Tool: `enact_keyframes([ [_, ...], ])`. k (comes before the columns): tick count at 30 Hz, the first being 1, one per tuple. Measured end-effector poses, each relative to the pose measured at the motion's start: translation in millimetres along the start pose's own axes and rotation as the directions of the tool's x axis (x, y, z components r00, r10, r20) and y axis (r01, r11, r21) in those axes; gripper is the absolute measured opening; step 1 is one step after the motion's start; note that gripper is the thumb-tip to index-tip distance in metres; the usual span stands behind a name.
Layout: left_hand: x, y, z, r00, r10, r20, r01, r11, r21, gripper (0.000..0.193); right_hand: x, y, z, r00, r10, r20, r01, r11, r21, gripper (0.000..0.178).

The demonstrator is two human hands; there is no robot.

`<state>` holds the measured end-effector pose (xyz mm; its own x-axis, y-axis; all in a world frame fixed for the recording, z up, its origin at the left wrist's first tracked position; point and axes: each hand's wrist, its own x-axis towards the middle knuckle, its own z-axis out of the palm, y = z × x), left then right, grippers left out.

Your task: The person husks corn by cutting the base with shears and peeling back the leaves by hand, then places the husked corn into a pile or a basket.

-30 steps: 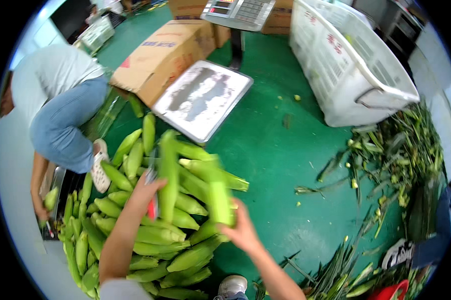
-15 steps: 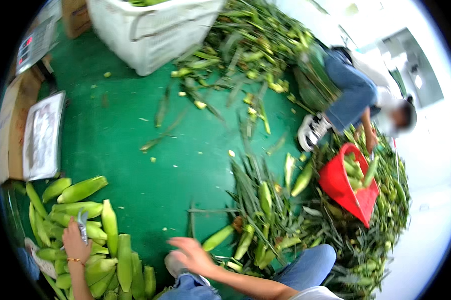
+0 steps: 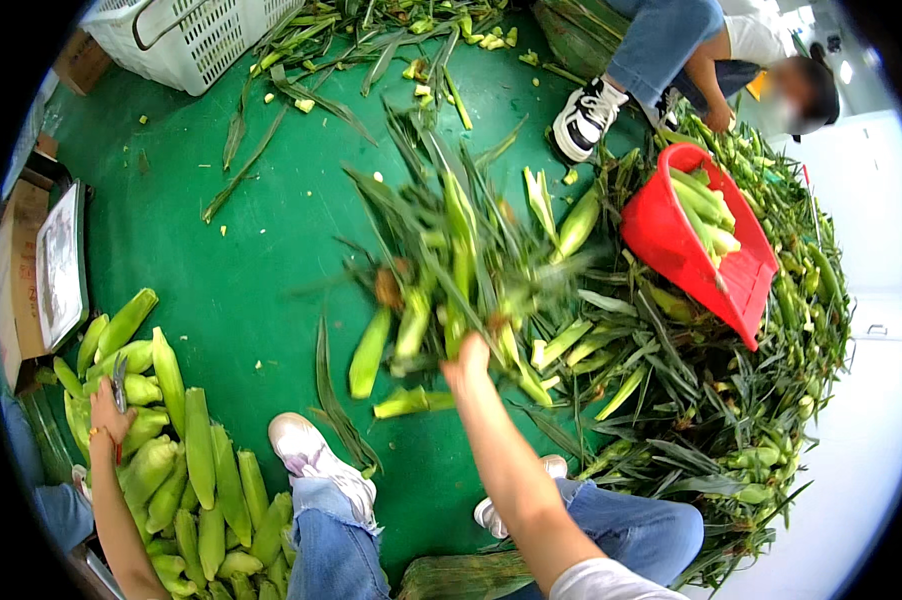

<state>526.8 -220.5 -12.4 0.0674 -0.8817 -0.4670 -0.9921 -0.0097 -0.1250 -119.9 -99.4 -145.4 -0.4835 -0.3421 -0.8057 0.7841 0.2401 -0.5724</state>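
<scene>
My right hand (image 3: 468,362) is closed around the lower end of an ear of corn (image 3: 458,300) in its green husk, its fingers partly hidden. Long loose leaves (image 3: 401,210) surround this ear and are blurred by motion. Other husked ears (image 3: 371,352) lie close by on the green floor. Far to the left, my left hand (image 3: 109,412) rests on a pile of trimmed green corn ears (image 3: 199,445) with its fingers closed on pruning shears (image 3: 120,385). The metal end of the shears shows beside the thumb side.
A co-worker in jeans (image 3: 661,45) sits at the upper right, behind a red scoop (image 3: 661,225) holding corn. Leafy corn is heaped (image 3: 691,440) along the right. A white crate (image 3: 186,50) stands at the back left, a flat-topped scale (image 3: 63,265) at the left edge.
The view has swung, shifting the scene up and left. My right hand, open and apart before, has moved forward into the leafy corn, which has been dragged left. My left hand stays on the pile.
</scene>
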Motion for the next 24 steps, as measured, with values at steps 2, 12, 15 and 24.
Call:
enact_keyframes([
  [2, -14, -10, -3, 0.997, 0.006, -0.082, -0.005, 1.000, 0.008, 0.087, -13, -36, 49, 0.984, 0.093, 0.154, -0.076, 0.991, -0.109, 0.072],
  [12, -216, 120, -31, 0.788, 0.120, -0.604, -0.325, 0.914, -0.242, 0.071, -310, -284, -159, 0.590, -0.189, 0.785, 0.797, -0.018, -0.604, 0.039],
  [15, -290, 140, -32, 0.809, 0.114, -0.577, -0.390, 0.839, -0.379, 0.070, -454, -336, -298, 0.368, -0.690, 0.623, 0.865, 0.010, -0.501, 0.034],
  [24, -336, 108, 5, 0.999, -0.034, 0.011, -0.002, -0.345, -0.938, 0.032, -512, -253, -561, -0.121, -0.773, -0.623, 0.993, -0.093, -0.077, 0.020],
])
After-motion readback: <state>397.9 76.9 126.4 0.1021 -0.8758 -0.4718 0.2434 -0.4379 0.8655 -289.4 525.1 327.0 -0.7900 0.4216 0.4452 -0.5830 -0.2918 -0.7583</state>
